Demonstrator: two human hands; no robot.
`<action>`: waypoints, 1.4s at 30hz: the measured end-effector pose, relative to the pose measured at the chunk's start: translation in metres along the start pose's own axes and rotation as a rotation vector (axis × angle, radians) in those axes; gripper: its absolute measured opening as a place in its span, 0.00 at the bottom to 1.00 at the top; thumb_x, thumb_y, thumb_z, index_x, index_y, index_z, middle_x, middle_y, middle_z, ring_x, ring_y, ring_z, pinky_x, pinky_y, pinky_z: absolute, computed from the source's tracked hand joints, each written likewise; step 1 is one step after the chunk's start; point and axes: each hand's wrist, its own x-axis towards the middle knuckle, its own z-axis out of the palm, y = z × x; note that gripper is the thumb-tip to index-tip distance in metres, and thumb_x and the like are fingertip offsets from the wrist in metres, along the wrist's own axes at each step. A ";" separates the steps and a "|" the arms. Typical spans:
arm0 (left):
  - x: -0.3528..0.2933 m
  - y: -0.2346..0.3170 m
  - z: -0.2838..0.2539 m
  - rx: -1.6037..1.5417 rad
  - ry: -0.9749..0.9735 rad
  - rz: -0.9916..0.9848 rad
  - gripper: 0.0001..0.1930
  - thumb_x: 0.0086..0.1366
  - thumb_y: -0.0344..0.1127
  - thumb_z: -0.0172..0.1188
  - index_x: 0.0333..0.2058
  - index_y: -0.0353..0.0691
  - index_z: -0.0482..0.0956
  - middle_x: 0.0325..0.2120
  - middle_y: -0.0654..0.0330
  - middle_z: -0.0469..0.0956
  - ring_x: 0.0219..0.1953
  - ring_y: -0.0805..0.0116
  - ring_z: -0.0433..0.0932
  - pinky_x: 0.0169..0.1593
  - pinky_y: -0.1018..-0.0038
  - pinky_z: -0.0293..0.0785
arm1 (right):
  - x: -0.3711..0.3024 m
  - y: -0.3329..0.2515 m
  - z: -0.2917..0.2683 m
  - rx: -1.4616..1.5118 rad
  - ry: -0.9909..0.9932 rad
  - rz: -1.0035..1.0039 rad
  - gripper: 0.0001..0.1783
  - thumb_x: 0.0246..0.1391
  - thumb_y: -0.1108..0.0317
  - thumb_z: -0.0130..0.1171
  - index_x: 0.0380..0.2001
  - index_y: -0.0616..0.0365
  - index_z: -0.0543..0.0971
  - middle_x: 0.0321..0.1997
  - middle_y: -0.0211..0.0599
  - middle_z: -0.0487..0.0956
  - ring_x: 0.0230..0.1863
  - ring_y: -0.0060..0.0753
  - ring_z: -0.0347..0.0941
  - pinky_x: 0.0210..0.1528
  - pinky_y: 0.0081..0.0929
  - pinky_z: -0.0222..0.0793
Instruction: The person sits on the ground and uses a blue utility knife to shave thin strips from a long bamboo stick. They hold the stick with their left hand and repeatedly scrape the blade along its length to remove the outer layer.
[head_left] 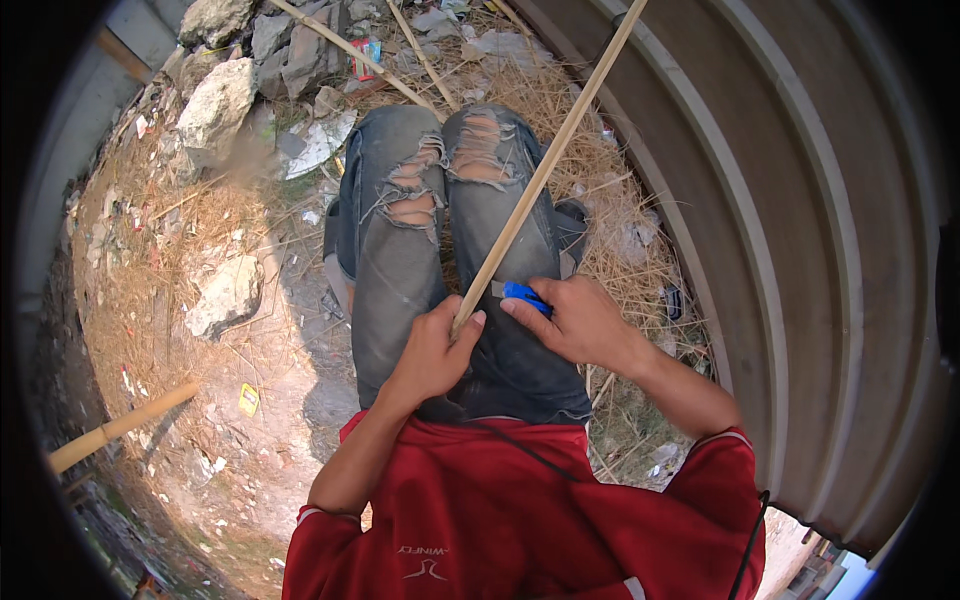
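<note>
My left hand [437,347] is closed around the lower end of a long, pale bamboo strip [545,165]. The strip slants up and to the right across my thigh and out past the top edge. In my right hand [580,318] is a blue utility knife [527,297], gripped with its short blade pointing left toward the strip. A small gap shows between blade and strip. Both hands are over my lap, above my torn dark jeans [400,275].
Corrugated metal sheeting [760,200] rises close on the right. Rocks [215,105] lie at the upper left, with another rock [228,297] nearer. A bamboo pole [125,428] juts in from the left. Dry straw and shavings [625,240] and scraps cover the ground.
</note>
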 end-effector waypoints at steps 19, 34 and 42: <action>-0.017 0.005 0.000 0.133 -0.007 -0.052 0.15 0.78 0.39 0.54 0.35 0.31 0.70 0.18 0.40 0.75 0.24 0.36 0.79 0.29 0.53 0.69 | 0.102 0.089 -0.066 0.000 0.445 0.293 0.40 0.70 0.36 0.52 0.27 0.68 0.82 0.22 0.60 0.78 0.27 0.62 0.78 0.37 0.53 0.70; -0.047 0.003 -0.027 0.371 -0.183 -0.110 0.17 0.79 0.43 0.52 0.39 0.32 0.69 0.22 0.36 0.78 0.30 0.32 0.80 0.35 0.46 0.72 | 0.088 0.097 -0.057 0.977 0.354 0.287 0.24 0.67 0.46 0.65 0.32 0.56 0.78 0.14 0.14 0.58 0.13 0.12 0.51 0.17 0.22 0.44; -0.015 0.032 -0.022 0.511 -0.254 -0.030 0.21 0.79 0.45 0.50 0.59 0.33 0.66 0.26 0.39 0.81 0.32 0.34 0.82 0.39 0.49 0.75 | 0.093 0.067 -0.033 1.115 0.350 0.224 0.19 0.66 0.51 0.68 0.34 0.52 0.74 0.16 0.15 0.60 0.13 0.13 0.54 0.15 0.22 0.44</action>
